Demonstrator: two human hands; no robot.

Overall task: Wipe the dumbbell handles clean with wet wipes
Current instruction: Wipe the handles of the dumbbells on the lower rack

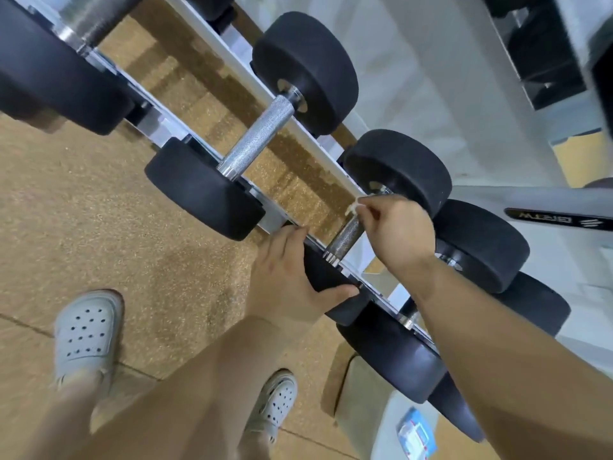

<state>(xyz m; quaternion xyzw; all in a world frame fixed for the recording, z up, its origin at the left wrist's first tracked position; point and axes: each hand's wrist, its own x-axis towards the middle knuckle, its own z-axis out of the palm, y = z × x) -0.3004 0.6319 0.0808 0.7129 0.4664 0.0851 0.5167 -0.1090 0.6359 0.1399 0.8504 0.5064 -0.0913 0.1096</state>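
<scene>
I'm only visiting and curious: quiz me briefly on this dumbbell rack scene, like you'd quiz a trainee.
1. True or false: the right hand pinches a white wipe against a handle.
2. The left hand rests on: A) the wipe B) a black weight head C) a wall.
3. How many shoes show?

Key: 1 true; 2 B; 3 two.

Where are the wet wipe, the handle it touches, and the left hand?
wet wipe (352, 208): head view, its visible white tip.
dumbbell handle (345, 239): head view, knurled middle.
left hand (285, 277): head view, back of hand.
</scene>
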